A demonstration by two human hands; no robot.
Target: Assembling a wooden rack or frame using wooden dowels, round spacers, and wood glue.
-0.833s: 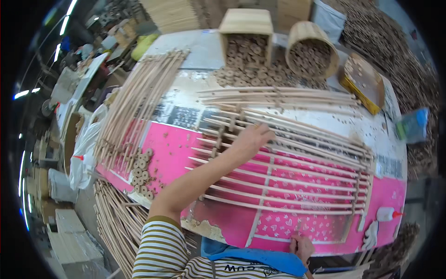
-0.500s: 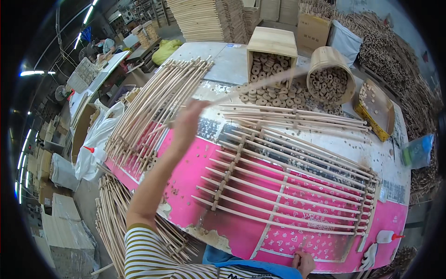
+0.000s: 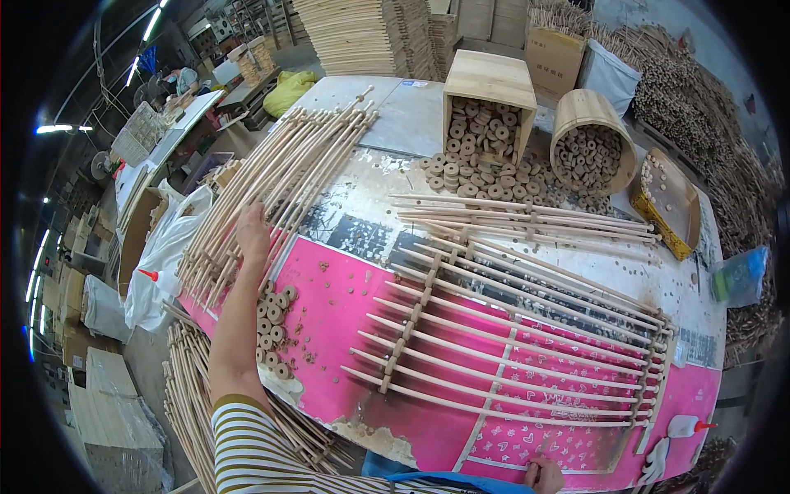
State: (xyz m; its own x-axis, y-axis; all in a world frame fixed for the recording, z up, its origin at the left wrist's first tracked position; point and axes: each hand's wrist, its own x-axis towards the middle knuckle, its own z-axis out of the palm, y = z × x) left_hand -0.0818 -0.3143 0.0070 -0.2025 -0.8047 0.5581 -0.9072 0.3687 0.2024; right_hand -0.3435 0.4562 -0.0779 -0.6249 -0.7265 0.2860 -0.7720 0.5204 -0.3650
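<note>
Left hand [image 3: 251, 224] at 9 o'clock, fingers spread flat on the dowel pile [image 3: 271, 189], not clamped, probably to pick one. At centre, half-built rod rack [image 3: 510, 346], kept near. Right hand [image 3: 545, 475] at 5 o'clock, grip impossible to tell.

rod pile [image 3: 271, 189] left | rack [image 3: 510, 329] right (on table [image 3: 395, 123]) | rings [image 3: 485, 177] behind

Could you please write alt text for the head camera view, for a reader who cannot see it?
A person's left hand rests on a pile of long wooden rods at the left of a pink-covered table, while the right hand sits at its near edge. A rack of rods lies at the centre, with tubs of wooden rings behind.
</note>
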